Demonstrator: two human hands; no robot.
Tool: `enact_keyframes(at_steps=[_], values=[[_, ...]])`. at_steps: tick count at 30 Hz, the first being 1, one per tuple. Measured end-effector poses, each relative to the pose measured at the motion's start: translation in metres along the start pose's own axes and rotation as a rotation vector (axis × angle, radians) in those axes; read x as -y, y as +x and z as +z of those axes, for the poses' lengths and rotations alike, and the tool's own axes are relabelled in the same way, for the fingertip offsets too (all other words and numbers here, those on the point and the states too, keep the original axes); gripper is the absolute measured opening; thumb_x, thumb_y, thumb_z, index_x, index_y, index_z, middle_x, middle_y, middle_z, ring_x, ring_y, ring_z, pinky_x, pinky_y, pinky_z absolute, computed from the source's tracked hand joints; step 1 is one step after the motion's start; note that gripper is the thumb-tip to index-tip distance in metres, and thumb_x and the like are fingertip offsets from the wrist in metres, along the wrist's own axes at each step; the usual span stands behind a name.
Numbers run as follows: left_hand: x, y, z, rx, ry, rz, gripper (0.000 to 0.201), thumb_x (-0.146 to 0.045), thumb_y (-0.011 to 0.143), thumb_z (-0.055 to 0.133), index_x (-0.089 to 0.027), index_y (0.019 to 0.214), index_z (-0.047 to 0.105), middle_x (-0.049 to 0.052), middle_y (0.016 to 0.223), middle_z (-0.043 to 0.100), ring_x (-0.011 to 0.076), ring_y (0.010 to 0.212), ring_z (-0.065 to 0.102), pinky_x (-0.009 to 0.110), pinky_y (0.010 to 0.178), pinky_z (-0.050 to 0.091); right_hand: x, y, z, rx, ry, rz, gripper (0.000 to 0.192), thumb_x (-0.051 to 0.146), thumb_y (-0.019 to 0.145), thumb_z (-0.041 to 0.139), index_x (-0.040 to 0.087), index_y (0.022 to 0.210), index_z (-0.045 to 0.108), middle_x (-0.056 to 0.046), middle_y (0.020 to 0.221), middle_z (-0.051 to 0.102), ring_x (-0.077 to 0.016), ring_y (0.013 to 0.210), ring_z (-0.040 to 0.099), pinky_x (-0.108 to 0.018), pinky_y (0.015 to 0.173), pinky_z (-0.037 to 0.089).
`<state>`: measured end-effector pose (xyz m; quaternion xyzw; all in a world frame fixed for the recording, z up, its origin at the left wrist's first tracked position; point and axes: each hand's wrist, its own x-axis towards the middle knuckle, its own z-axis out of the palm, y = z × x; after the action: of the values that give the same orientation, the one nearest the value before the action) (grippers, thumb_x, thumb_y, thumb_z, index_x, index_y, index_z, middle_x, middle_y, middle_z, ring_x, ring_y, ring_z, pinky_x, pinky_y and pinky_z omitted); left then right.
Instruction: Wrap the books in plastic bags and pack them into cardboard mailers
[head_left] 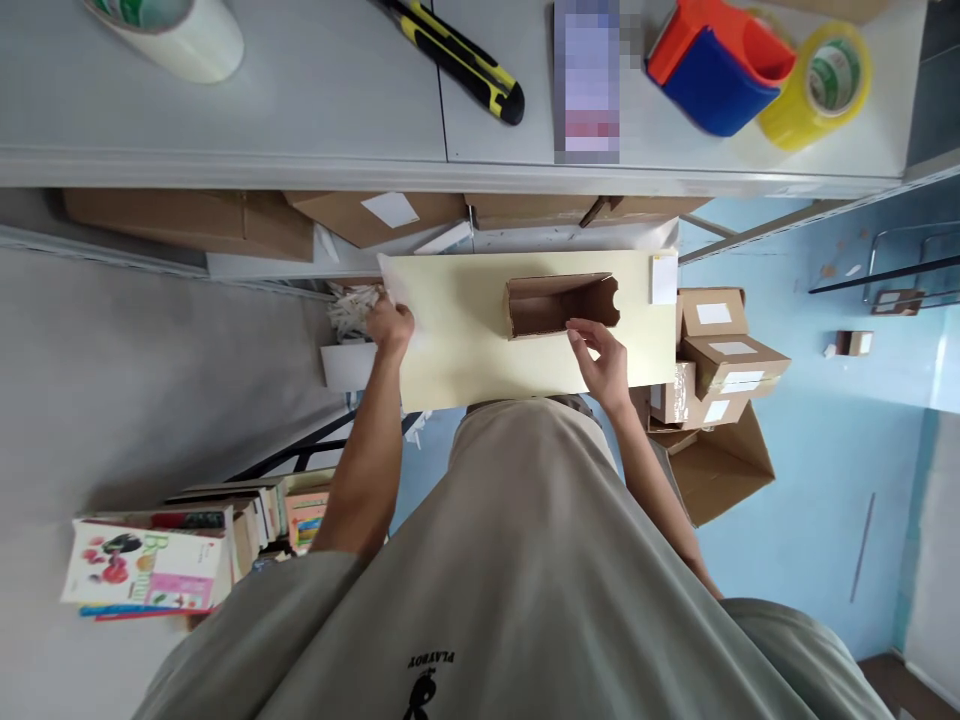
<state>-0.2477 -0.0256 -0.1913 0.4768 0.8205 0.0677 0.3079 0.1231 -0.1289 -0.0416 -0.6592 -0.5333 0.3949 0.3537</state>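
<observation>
A small brown cardboard box (551,310), its top open, lies on the pale yellow tabletop (457,350). Its right end wall has a notch cut in it. My right hand (602,368) is at the box's near rim, thumb and fingertips pinched at the edge. At the tabletop's left end, my left hand (390,325) is closed by a thin whitish translucent plastic sheet (397,283), which it seems to grip; the fingertips are partly hidden. White strip-like scraps (351,310) lie just left of that hand. A white label (663,280) sits at the tabletop's right end.
A grey shelf (315,120) above bears a yellow-black utility knife (465,62), a red-blue tape dispenser (716,70), a yellow tape roll (817,85) and a white roll (187,40). Cardboard boxes (731,350) are stacked at right; books (150,565) lie at lower left.
</observation>
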Motion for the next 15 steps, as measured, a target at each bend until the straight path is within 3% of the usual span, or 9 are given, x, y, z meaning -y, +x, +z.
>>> enact_keyframes(at_steps=[3, 7, 11, 15], values=[[0.002, -0.031, -0.013, -0.132, -0.171, -0.033, 0.022, -0.026, 0.101, 0.059, -0.015, 0.112, 0.074, 0.015, 0.099, 0.078, 0.0341, 0.107, 0.08, 0.047, 0.106, 0.064, 0.013, 0.006, 0.011, 0.103, 0.072, 0.014, 0.065, 0.085, 0.108, 0.069, 0.026, 0.129, 0.086, -0.014, 0.138, 0.088, -0.0334, 0.127, 0.086, -0.053, 0.108, 0.075], [-0.024, -0.096, -0.021, -0.214, -0.607, 0.223, 0.023, -0.046, 0.099, 0.068, -0.023, 0.097, 0.069, 0.002, 0.083, 0.068, 0.0231, 0.084, 0.067, 0.034, 0.083, 0.062, 0.037, 0.013, 0.027, 0.26, 0.131, -0.024, 0.066, 0.084, 0.109, 0.067, 0.027, 0.135, 0.087, -0.012, 0.143, 0.087, -0.0342, 0.131, 0.085, -0.052, 0.112, 0.074], [-0.066, -0.157, -0.029, -0.148, -0.817, 0.327, 0.033, -0.057, 0.098, 0.078, -0.025, 0.098, 0.07, -0.001, 0.081, 0.064, 0.0193, 0.079, 0.064, 0.028, 0.073, 0.056, 0.052, 0.015, 0.034, 0.345, 0.121, -0.021, 0.059, 0.078, 0.109, 0.072, 0.027, 0.134, 0.088, -0.011, 0.139, 0.088, -0.0357, 0.129, 0.087, -0.052, 0.107, 0.076], [-0.101, -0.189, -0.021, -0.022, -1.009, 0.288, 0.043, -0.064, 0.098, 0.085, -0.024, 0.107, 0.074, 0.0, 0.089, 0.07, 0.0191, 0.084, 0.069, 0.027, 0.073, 0.058, 0.049, 0.016, 0.023, 0.244, 0.13, 0.04, 0.05, 0.071, 0.104, 0.083, 0.027, 0.129, 0.089, -0.009, 0.125, 0.091, -0.0345, 0.119, 0.089, -0.05, 0.105, 0.076]])
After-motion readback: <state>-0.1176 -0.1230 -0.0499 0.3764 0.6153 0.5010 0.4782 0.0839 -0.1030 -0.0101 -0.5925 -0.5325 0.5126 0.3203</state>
